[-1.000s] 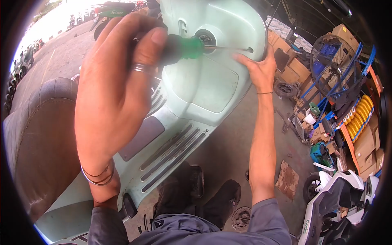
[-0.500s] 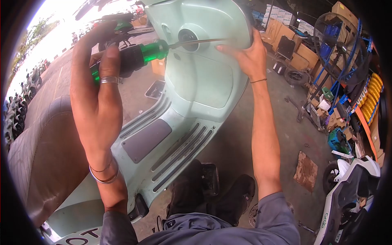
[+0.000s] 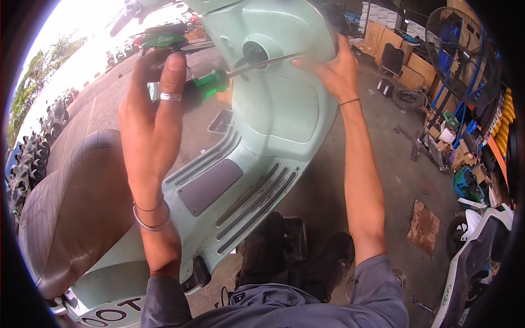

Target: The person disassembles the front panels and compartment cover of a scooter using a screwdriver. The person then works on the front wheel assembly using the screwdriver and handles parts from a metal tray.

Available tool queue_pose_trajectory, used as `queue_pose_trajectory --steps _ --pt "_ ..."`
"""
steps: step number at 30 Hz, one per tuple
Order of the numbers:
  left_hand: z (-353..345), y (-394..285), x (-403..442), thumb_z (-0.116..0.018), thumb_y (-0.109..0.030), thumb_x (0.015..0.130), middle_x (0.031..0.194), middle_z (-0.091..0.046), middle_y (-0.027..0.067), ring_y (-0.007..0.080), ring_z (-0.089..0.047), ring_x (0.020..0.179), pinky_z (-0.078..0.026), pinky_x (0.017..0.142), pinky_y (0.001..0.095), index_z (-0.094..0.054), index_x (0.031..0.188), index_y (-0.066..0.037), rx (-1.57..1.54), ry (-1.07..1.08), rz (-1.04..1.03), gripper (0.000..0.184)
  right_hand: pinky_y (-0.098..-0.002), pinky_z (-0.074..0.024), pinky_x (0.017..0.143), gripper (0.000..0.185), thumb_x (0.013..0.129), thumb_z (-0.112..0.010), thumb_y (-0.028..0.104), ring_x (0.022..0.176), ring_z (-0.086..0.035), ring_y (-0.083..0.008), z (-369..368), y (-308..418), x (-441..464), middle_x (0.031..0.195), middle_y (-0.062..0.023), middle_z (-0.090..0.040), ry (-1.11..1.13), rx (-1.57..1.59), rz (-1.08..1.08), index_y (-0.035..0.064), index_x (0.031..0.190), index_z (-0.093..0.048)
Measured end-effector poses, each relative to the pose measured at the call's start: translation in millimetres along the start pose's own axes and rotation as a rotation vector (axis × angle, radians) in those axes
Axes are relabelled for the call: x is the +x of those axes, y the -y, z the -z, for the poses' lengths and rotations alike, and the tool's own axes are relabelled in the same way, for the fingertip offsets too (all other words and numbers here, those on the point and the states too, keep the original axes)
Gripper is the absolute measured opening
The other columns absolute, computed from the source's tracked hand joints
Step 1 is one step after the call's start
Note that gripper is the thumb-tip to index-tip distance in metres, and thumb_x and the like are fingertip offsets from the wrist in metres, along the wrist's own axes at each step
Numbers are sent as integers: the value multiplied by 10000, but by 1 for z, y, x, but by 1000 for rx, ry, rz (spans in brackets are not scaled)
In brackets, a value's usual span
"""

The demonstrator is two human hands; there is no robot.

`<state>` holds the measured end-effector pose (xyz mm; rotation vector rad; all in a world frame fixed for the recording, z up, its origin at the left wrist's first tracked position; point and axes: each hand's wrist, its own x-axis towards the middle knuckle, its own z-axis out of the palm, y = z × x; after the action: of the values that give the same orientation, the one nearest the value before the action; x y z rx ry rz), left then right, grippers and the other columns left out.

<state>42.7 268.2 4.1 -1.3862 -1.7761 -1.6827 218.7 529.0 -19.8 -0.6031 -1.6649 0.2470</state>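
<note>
My left hand (image 3: pixel 156 117) is closed round a screwdriver (image 3: pixel 212 85) with a green and dark handle. Its long shaft slants up to the right, across the round ignition lock (image 3: pixel 255 52) on the pale green scooter (image 3: pixel 276 106). The shaft's tip ends near my right thumb, by the front panel; whether it sits in a screw I cannot tell. My right hand (image 3: pixel 336 71) grips the panel's right edge, thumb on the near face and the other fingers mostly hidden round the rim.
The scooter's brown seat (image 3: pixel 76 202) lies at left and its grey footboard mat (image 3: pixel 210 186) in the middle. A black tray (image 3: pixel 295 238) is on the floor near my feet. At right are a standing fan (image 3: pixel 459 54), boxes and a white scooter body (image 3: pixel 465 262).
The whole view has shifted slightly, with the scooter farther right. My left hand has turned and the screwdriver's handle sits lower, so the shaft slopes more steeply. My right hand keeps its place.
</note>
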Motion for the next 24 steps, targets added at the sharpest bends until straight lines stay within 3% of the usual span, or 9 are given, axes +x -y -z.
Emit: queue_pose_trajectory --steps 4,8,10,14,15,18,20,22,24 --pt "10 0 3 -715 -230 926 1146 -643 140 183 -669 861 -526 764 304 -694 1045 7 -53 188 -11 266 -403 -531 932 881 515 -970 326 1048 -692 -314 1 2 1 1130 -155 -716 2 3 5 20 1240 -573" --pt "6 21 7 -831 -42 717 1152 -623 101 227 -668 911 -532 715 299 -728 1003 -71 207 106 -606 306 -408 -528 934 879 517 -969 326 1057 -688 -317 1 1 1 1138 -157 -712 -2 3 -11 27 1241 -570" --pt "-2 20 6 -866 -61 677 1143 -623 89 214 -654 960 -526 703 304 -725 1025 -63 119 -77 -561 375 -408 -528 933 878 517 -969 327 1056 -688 -319 1 2 1 1138 -157 -712 1 11 -12 30 1242 -571" --pt "-13 14 8 -775 -363 869 1021 -665 103 176 -634 746 -514 672 318 -697 1074 10 -219 -142 -175 432 -410 -528 931 883 514 -967 336 1057 -686 -325 0 -2 1 1142 -156 -708 6 8 -12 38 1246 -571" --pt "-3 3 7 -647 -508 942 859 -690 105 158 -609 642 -501 645 289 -687 1072 29 -93 -21 26 554 -410 -528 931 883 514 -967 336 1057 -686 -325 0 -2 1 1142 -156 -708 8 8 -13 38 1246 -571" --pt "9 -12 16 -611 -520 957 769 -692 107 147 -603 628 -490 635 272 -688 1047 25 283 151 158 558 -414 -528 929 886 514 -965 346 1063 -682 -329 0 -3 1 1149 -155 -703 4 1 -20 43 1249 -572" --pt "10 -6 16 -669 -392 948 797 -701 111 173 -626 623 -499 651 282 -691 1000 15 325 199 93 412 -421 -525 931 886 512 -964 349 1068 -678 -332 0 -2 1 1156 -157 -699 -13 2 8 42 1246 -573" --pt "5 10 9 -754 -217 876 858 -689 102 207 -672 695 -520 687 309 -685 1012 -14 196 58 -381 254 -423 -524 933 889 513 -962 351 1069 -678 -334 -1 -4 1 1156 -156 -699 -8 15 1 42 1249 -571" --pt "6 17 6 -802 -92 784 988 -657 96 236 -702 827 -544 737 334 -676 1071 -44 198 68 -491 317 -425 -522 935 893 513 -961 354 1070 -677 -336 -1 -5 2 1157 -155 -699 -4 23 -8 41 1252 -569"
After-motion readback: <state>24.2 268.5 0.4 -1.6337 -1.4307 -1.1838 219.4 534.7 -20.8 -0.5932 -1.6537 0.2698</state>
